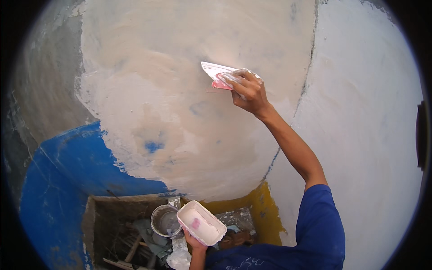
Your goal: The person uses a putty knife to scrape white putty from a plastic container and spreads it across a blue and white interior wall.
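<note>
My right hand (247, 90), smeared with white paste, is closed round a flat putty spreader (217, 74), white and red, raised against the wall. Under it the wall (180, 40) carries a fresh off-white skim coat with faint grey and blue patches showing through. Low in front of me, my left hand (195, 239) grips an oblong tub (203, 222) from beneath and along its near side. White putty coats the inside of the tub, with a pink patch on its bottom.
A round bucket (165, 221) with greyish contents stands left of the tub, by a crumpled white plastic bag (179, 259). Wood scraps (133, 248) lie in a recess below. Blue paint (67, 166) covers the lower left wall; a whitish wall (360, 135) meets it at a corner on the right.
</note>
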A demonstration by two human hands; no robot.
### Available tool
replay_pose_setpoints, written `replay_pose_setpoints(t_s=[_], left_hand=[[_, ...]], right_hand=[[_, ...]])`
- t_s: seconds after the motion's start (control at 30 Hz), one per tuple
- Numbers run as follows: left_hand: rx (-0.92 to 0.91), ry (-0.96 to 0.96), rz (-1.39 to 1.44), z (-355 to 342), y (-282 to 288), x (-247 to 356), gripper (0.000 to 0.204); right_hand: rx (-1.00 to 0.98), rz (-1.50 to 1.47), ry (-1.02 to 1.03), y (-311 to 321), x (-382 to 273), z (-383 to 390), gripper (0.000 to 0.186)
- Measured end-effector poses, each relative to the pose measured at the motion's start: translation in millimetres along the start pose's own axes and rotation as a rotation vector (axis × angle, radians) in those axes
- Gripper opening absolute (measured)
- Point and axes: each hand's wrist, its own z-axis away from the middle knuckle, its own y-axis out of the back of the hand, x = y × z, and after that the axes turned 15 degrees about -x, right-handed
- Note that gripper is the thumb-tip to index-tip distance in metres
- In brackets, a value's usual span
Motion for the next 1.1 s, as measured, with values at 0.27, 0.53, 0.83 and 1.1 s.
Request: replay_pose_setpoints(t_s=[0.27,0.53,0.83,1.1], left_hand=[[-0.055,0.032,0.061,3.0,15.3,3.5,0.065],[0.094,0.0,-0.001,-3.4,17.1,-7.5,0.061],[0.056,0.037,-0.005,5.3,0.3,-10.3,0.06],[0.026,0.042,0.058,-5.0,-5.9,-17.7,0.064]], right_hand=[[0.33,0.371,-0.468,68.1,125.2,25.3,0.037],[-0.178,-0.083,-0.037,-4.8,-40.5,98.0,0.046],[0.157,0.256,-0.323,48.5,68.4,75.4,0.045],[-0.181,-0.605,-0.522,-0.9,-139.4,175.7,0.032]])
